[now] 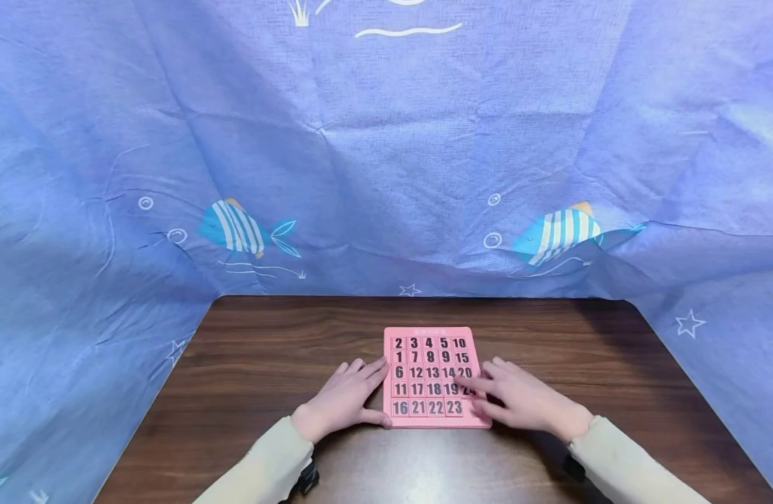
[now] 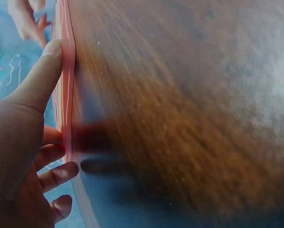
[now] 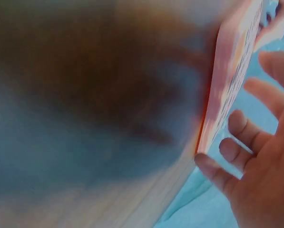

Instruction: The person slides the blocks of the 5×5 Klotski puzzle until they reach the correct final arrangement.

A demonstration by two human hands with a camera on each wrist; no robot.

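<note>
A pink number slide puzzle (image 1: 437, 423) lies flat on the table, its square tiles bearing black numerals in rows. The lower right slot beside the tile marked 23 (image 1: 454, 407) holds no tile. My left hand (image 1: 342, 399) rests along the puzzle's left edge, thumb at the near corner and fingertips against the side, as the left wrist view also shows. Over the right side reaches my right hand (image 1: 519, 395), its fingers extended above the tile marked 24 (image 1: 468, 391) and partly covering it. Whether those fingertips touch the tile I cannot tell.
The dark wooden table (image 1: 267, 350) extends around the puzzle to both sides. Behind and beside it hangs a blue cloth (image 1: 386, 175) printed with fish and stars. Pale sleeves (image 1: 267, 455) cover both forearms, with a black strap or device (image 1: 307, 477) under the left wrist.
</note>
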